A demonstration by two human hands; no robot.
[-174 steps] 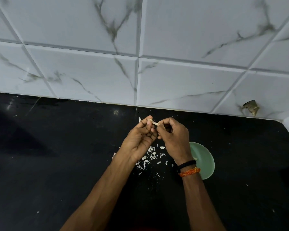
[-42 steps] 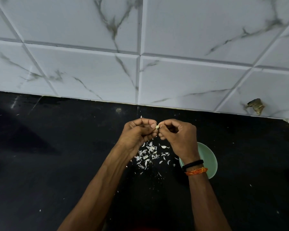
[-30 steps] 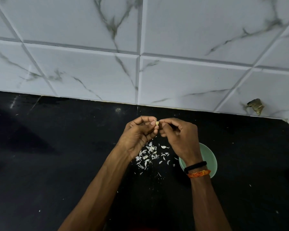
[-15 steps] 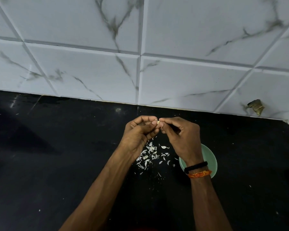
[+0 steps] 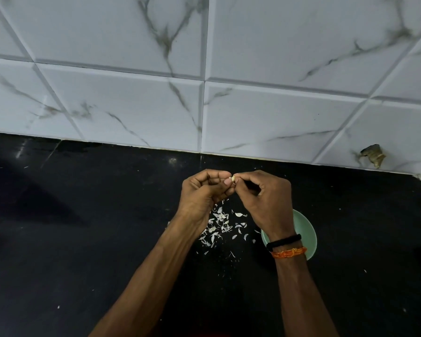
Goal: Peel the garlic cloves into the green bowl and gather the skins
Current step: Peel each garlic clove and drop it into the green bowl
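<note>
Pinching a small pale garlic clove (image 5: 233, 178) between them, both hands are raised above the black countertop (image 5: 83, 239), fingertips meeting just in front of the marble-patterned wall tiles (image 5: 277, 110). Left hand (image 5: 203, 193): fingers curled inward, thumb and forefinger closed on the clove's left side. Right hand (image 5: 269, 200): fingers curled, thumb and forefinger tips closed on the clove's right end — the remaining fingers are folded toward the palm. Only a small part of the clove shows between the fingertips. Below the hands, loose garlic skins (image 5: 223, 227) lie scattered on the countertop. Green bowl (image 5: 306, 235): on the countertop just right of the skins, partly hidden by the right wrist, which carries a black band (image 5: 283, 241) and an orange thread (image 5: 289, 252) — bowl contents cannot be seen.
</note>
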